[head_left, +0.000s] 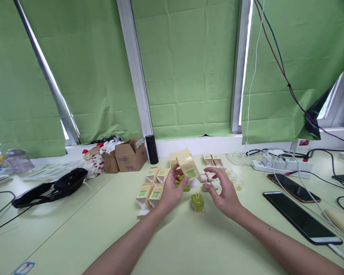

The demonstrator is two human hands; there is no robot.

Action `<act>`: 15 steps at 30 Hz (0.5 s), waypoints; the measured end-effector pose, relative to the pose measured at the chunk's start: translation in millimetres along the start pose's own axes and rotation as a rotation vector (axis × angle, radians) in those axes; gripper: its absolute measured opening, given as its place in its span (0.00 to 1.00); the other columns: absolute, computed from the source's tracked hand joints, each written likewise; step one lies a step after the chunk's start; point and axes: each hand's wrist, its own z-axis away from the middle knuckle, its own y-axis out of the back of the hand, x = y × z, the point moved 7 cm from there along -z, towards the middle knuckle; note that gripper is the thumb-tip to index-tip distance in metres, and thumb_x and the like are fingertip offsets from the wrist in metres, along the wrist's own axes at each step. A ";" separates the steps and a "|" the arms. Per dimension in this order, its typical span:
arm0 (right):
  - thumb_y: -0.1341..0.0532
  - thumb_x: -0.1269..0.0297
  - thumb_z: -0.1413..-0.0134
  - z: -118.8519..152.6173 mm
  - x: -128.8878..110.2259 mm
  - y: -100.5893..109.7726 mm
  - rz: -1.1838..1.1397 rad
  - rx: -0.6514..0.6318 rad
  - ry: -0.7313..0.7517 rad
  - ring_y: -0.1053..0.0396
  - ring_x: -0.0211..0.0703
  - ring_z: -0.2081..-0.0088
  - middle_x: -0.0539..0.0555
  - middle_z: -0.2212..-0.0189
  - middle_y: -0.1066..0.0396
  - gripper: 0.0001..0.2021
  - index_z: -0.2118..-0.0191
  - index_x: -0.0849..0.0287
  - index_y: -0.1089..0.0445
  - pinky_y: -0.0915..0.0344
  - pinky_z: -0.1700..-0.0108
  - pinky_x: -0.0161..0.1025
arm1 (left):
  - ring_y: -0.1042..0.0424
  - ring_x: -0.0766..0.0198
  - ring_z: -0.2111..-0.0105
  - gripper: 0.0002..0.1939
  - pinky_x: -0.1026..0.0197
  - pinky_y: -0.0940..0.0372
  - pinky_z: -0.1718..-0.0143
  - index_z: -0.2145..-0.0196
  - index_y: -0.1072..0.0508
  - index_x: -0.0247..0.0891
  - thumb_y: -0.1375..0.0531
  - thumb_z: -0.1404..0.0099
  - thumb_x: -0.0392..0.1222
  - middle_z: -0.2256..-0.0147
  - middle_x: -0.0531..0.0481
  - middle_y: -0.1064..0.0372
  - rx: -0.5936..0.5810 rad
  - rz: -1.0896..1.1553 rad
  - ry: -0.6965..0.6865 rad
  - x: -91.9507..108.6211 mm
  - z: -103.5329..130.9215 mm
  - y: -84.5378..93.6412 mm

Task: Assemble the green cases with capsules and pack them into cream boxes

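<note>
My left hand (171, 191) grips a small cream cardboard box (186, 161) with a green square on its face, tilted above the table. To its right, my right hand (225, 195) has thumb and fingers apart and holds nothing. Between the two hands a small clear container with a green lid (197, 199) stands on the table. Several white rounded pieces (215, 185) lie beside my right fingertips, and several clear cups with yellow centres (238, 186) are behind that hand. Green pieces (186, 188) are partly hidden behind my left hand. More cream boxes (145, 194) stand left of it.
Two similar cream boxes (213, 160) stand at the back. A brown carton (131, 156) and a black cylinder (151, 149) are by the wall. Two phones, a dark one (294, 187) and a larger one (302, 215), lie right among cables near a power strip (282, 168). A black strapped pouch (54, 187) lies left.
</note>
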 end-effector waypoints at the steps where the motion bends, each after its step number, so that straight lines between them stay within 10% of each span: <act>1: 0.39 0.59 0.31 1.3 1.3 -0.9 0.003 -0.014 0.004 0.28 0.57 0.48 0.60 0.47 0.26 0.17 0.40 0.51 0.33 0.24 0.52 0.53 | 0.28 0.51 0.44 0.32 0.48 0.32 0.45 0.34 0.37 0.42 0.34 0.29 0.56 0.43 0.39 0.26 -0.003 -0.053 -0.017 1.4 3.3 -0.7; 15: 0.42 0.71 0.35 13.5 -13.4 -6.8 0.092 -0.047 0.343 0.30 0.63 0.39 0.64 0.40 0.29 0.22 0.37 0.52 0.36 0.29 0.41 0.66 | 0.39 0.44 0.37 0.40 0.36 0.39 0.38 0.30 0.51 0.48 0.42 0.34 0.29 0.33 0.36 0.37 -0.186 -0.708 -0.707 34.5 35.2 -16.2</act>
